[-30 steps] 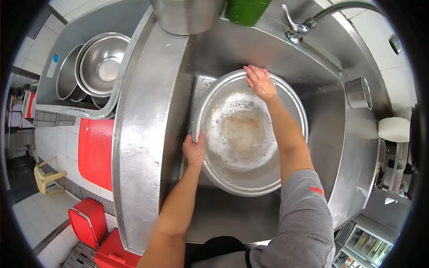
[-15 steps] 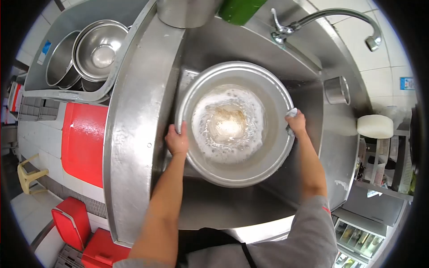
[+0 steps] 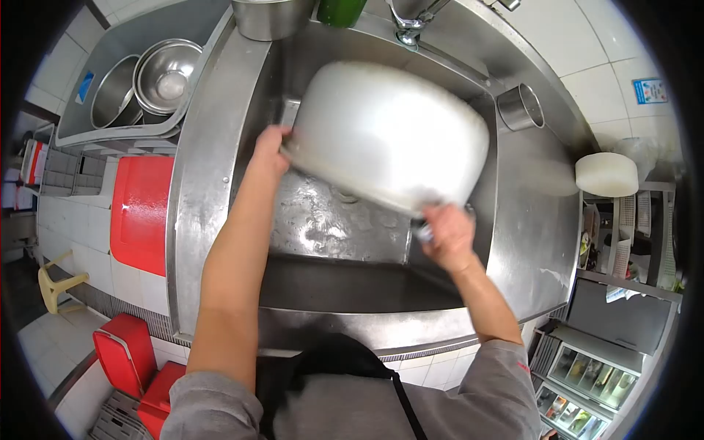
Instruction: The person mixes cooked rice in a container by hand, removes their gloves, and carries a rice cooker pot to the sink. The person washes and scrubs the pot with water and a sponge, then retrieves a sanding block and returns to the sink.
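- the large metal basin is tipped up over the sink, its pale outer wall turned to the camera; its inside is hidden, and a glare washes out part of the wall.
- the left grip is closed on the basin's rim at the left end; some of its fingers are out of sight.
- the right grip is curled around the lower right edge of the basin, blurred, so its separate fingers are hard to make out.
- a small greyish patch shows at the right fingers; too smeared to say what it is.
- the sink floor below is wet and shiny, its far part covered by the basin; whether the basin touches the sink, i cannot tell.
- at the top, the picture's edge cuts off a metal pot, a green container and the tap.
- a small metal cup sits on the steel desk right of the sink, its inside only partly visible.
- in the grey tub at upper left, metal bowls overlap, so the lower ones are mostly covered.
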Motion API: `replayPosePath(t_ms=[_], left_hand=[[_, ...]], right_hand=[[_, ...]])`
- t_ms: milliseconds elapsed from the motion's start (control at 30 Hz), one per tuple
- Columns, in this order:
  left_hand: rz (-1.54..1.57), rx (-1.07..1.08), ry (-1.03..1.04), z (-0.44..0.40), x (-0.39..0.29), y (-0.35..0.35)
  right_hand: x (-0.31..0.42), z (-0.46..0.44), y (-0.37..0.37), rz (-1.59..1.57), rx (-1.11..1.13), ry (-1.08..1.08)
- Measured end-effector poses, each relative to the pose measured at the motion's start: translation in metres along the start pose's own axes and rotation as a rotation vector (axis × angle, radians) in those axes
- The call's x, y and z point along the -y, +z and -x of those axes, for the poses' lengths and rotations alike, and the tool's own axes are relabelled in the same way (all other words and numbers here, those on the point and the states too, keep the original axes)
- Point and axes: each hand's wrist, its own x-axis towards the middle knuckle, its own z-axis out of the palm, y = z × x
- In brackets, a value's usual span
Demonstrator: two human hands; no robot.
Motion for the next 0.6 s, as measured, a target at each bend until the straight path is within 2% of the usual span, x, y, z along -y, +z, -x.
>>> replayPosePath(t_ms=[67,100,133,167,200,267,300,333,433,500,600], left_hand=[[-0.281,-0.165,0.041,-0.014,0.028,-0.044],[-0.722,-0.214,0.221,-0.026,0.048,-0.077],[-1.001,-0.256,0.321,-0.029,0.061,-0.097],[-1.280,-0.334,0.418,-0.032,0.075,-0.118],[-1.154,-0.417,0.478,-0.033,0.096,-0.131],[-0.946,-0.510,0.392,-0.041,0.127,-0.154],[-1.005,-0.530,0.392,-0.041,0.125,-0.150],[-1.068,-0.554,0.384,-0.038,0.123,-0.148],[-1.192,-0.562,0.318,-0.037,0.119,-0.150],[-1.207,-0.555,0.264,-0.048,0.115,-0.152],[-1.105,-0.549,0.163,-0.091,0.126,-0.168]], right_hand=[[0.017,0.035,0.021,-0.114,0.174,-0.030],[0.023,0.054,0.032,-0.104,0.283,-0.078],[0.031,0.060,0.037,-0.191,0.260,-0.134],[0.034,0.067,0.041,-0.275,0.456,-0.130],[0.036,0.071,0.045,-0.349,0.535,-0.136],[0.038,0.071,0.042,-0.472,0.664,-0.147],[0.034,0.062,0.037,-0.516,0.706,-0.161],[0.030,0.055,0.032,-0.565,0.648,-0.054],[0.011,0.022,0.027,-0.476,0.381,0.613],[-0.026,0.023,0.068,-0.442,0.074,0.804],[-0.065,0.045,0.141,-0.106,0.154,0.801]])
